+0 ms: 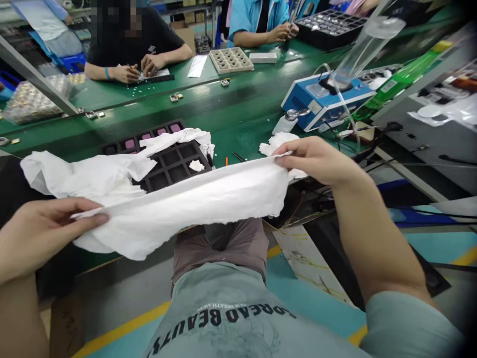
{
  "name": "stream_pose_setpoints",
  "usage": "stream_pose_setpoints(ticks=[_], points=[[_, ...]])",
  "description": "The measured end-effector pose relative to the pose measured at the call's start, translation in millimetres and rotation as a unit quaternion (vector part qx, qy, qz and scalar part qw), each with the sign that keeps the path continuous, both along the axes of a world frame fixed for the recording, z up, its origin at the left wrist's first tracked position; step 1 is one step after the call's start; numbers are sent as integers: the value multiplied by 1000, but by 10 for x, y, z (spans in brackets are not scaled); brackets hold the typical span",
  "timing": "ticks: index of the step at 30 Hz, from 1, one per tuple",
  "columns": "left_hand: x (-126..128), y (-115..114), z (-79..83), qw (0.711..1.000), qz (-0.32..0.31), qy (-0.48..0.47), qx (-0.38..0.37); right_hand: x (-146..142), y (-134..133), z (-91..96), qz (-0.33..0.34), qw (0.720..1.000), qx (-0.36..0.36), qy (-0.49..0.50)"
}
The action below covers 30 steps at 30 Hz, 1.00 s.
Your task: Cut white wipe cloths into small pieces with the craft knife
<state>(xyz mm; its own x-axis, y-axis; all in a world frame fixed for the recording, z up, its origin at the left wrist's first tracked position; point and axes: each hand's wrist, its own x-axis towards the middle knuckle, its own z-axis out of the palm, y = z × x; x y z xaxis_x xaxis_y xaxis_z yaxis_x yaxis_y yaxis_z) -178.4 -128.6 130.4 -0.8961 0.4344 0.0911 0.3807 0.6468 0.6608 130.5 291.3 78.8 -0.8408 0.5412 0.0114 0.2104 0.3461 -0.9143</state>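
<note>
A white sheet of tissue paper (194,204) hangs stretched between my two hands, above my lap and the table's near edge. My left hand (48,231) pinches its left corner between thumb and fingers. At the other end, my right hand (313,156) grips the upper right corner the same way. Behind the sheet lies a black compartment tray (167,171), partly covered by it; a few cells at its far side hold pink pieces (175,128). More crumpled white tissue (89,171) lies on the tray's left part and beside it.
A blue machine (324,102) stands at the right, near a metal-topped bottle (286,121) and a green bottle (406,79). Two people work across the green table (246,107), by a beige tray (231,60). Several small metal parts lie along the middle strip.
</note>
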Motion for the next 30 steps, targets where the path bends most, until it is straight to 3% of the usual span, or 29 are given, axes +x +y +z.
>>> stream_pose_setpoints(ticks=[2,4,6,9,14,20,24,26,30], points=[[-168,186,-66,987,-76,-92,-106,-223,97,-200,30,997,-60,-38],[-240,416,-213,972,-121,-115,-163,-444,159,-449,49,993,-79,-72],[-245,610,-393,968,-160,-70,-183,-613,200,-680,49,993,-42,-98],[-209,733,-616,962,-194,-5,-192,-713,246,-897,17,989,78,-125],[-132,574,-741,956,-230,75,-166,-489,218,-963,23,969,238,-62],[233,250,-872,920,-331,145,-151,32,-121,-1099,101,912,397,4],[479,171,-925,900,-359,72,-237,231,-315,-1164,131,894,428,-25],[493,191,-945,902,-355,10,-246,223,-339,-1159,131,902,411,-21],[358,296,-1066,952,-212,0,-221,-5,-301,-1162,63,939,336,-41]])
